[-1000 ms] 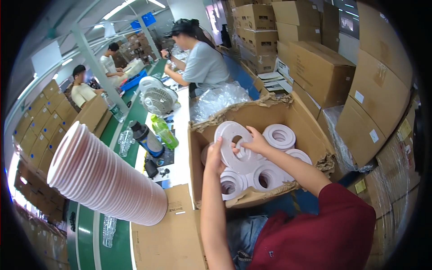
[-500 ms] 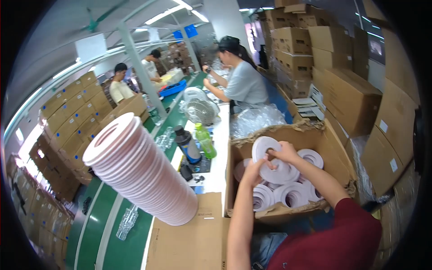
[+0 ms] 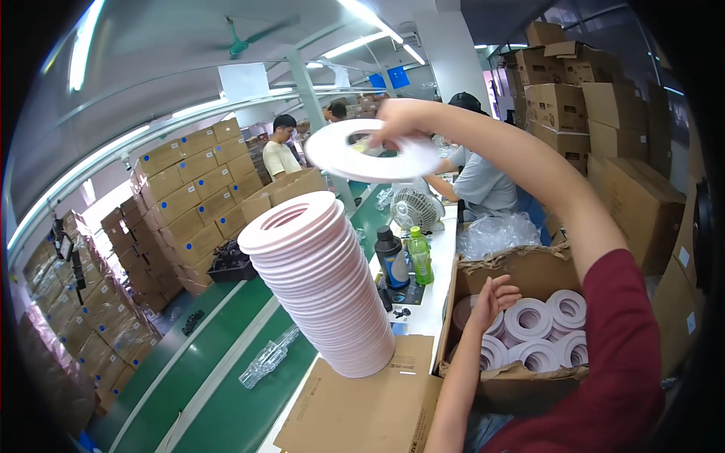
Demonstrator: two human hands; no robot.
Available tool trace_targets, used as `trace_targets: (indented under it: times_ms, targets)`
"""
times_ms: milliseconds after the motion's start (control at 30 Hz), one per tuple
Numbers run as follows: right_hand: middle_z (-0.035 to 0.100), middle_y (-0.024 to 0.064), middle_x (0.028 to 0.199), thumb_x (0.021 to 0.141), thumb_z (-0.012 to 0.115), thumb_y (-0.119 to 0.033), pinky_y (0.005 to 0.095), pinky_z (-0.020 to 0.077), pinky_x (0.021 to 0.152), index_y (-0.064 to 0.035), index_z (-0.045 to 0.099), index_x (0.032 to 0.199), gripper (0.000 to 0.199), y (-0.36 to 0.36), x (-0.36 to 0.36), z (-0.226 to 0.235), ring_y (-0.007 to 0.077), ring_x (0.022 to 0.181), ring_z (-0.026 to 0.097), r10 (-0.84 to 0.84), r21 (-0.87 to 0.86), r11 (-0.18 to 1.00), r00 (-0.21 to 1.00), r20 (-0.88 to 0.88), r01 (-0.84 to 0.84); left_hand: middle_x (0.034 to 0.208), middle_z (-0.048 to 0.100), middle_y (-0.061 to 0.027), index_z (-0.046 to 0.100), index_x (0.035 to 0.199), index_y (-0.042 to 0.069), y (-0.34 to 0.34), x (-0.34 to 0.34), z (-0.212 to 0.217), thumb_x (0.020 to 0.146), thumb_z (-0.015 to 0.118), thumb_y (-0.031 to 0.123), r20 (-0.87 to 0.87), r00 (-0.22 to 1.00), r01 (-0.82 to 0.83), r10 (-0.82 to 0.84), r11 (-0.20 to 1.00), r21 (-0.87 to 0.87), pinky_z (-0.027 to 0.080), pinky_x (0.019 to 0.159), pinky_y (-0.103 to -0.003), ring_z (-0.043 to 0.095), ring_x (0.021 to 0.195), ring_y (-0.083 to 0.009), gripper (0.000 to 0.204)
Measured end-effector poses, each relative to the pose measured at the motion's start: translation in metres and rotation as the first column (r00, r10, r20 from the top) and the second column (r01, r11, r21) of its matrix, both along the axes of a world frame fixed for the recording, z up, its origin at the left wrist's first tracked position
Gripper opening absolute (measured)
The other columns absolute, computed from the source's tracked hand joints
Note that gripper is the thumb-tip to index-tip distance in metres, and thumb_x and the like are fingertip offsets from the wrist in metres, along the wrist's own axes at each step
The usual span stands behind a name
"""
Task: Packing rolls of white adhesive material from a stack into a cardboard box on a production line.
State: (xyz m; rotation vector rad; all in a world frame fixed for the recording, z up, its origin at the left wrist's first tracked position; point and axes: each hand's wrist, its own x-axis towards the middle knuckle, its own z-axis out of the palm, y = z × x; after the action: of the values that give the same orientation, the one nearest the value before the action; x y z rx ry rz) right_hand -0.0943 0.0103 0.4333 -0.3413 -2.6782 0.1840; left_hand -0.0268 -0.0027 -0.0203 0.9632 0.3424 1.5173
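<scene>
My right hand (image 3: 408,122) is raised high, its fingers gripping the inner edge of a pale pinkish-white flat ring (image 3: 332,153). The ring hangs above and slightly right of a tall stack of like rings (image 3: 325,291), apart from it. That stack stands on a flat cardboard piece (image 3: 362,408) and leans a little to the left. Low over the near left part of a torn-edged cardboard box (image 3: 521,264), my left hand (image 3: 495,300) has its fingers apart and holds nothing. Several more rings (image 3: 527,320) lie in short piles inside the box.
Behind the stack stand a dark bottle (image 3: 393,258), a green bottle (image 3: 421,257) and a white fan (image 3: 417,208). Clear plastic pieces (image 3: 268,359) lie on the green conveyor (image 3: 226,392). Co-workers (image 3: 483,177) work farther along. Stacked cartons (image 3: 196,189) line both sides.
My right hand has lifted a ring out of the box, up and left toward the stack. My left hand has let go of it and stays over the box. The view has tilted up and turned left.
</scene>
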Motion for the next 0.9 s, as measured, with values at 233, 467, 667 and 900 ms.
trace_targets:
  times_ms: [233,467,667,900]
  targets:
    - [0.066,0.0079,0.076,0.065,0.079,-0.044,0.0320,0.0464,0.054,-0.0047,0.072,0.092,0.048,-0.124,-0.105,0.016,0.0169,0.059,0.061,0.134,-0.120,0.988,0.940,0.313,-0.101,0.103,0.067,-0.0087,0.050,0.129,0.007,-0.012,-0.003,-0.012,0.097,0.039,0.057,-0.147,0.985,-0.117,0.091,0.976,-0.184,0.050,0.083,-0.035,0.068,0.091,-0.0233,0.061]
    - [0.066,0.0084,0.076,0.078,0.070,-0.044,0.0326,0.0482,0.054,-0.0058,0.070,0.100,0.044,-0.113,-0.143,0.009,0.0183,0.057,0.062,0.072,-0.104,0.994,0.854,0.516,-0.022,0.105,0.066,-0.0077,0.054,0.125,0.008,-0.024,0.016,0.003,0.097,0.039,0.052,-0.230,0.972,-0.084,0.042,0.981,-0.174,0.047,0.087,-0.035,0.066,0.091,-0.0228,0.054]
    - [0.066,0.0141,0.103,0.082,0.067,-0.046,0.0415,0.0573,0.068,-0.0136,0.063,0.120,0.051,-0.131,-0.124,-0.003,0.0240,0.080,0.068,0.078,-0.077,0.996,0.738,0.670,-0.036,0.115,0.065,-0.0098,0.049,0.132,0.009,-0.018,0.009,-0.006,0.095,0.041,0.050,-0.608,0.779,-0.214,0.152,0.976,-0.031,0.048,0.090,-0.036,0.066,0.096,-0.0256,0.056]
    - [0.057,0.0209,0.121,0.080,0.071,-0.048,0.0460,0.0571,0.073,-0.0074,0.054,0.131,0.067,-0.151,-0.141,-0.014,0.0335,0.087,0.066,0.026,-0.102,0.994,0.832,0.554,0.037,0.137,0.051,-0.0166,0.049,0.137,0.003,0.013,-0.015,-0.061,0.091,0.062,0.025,-0.655,0.518,-0.480,0.550,0.821,0.309,0.039,0.105,-0.037,0.046,0.130,-0.0245,0.053]
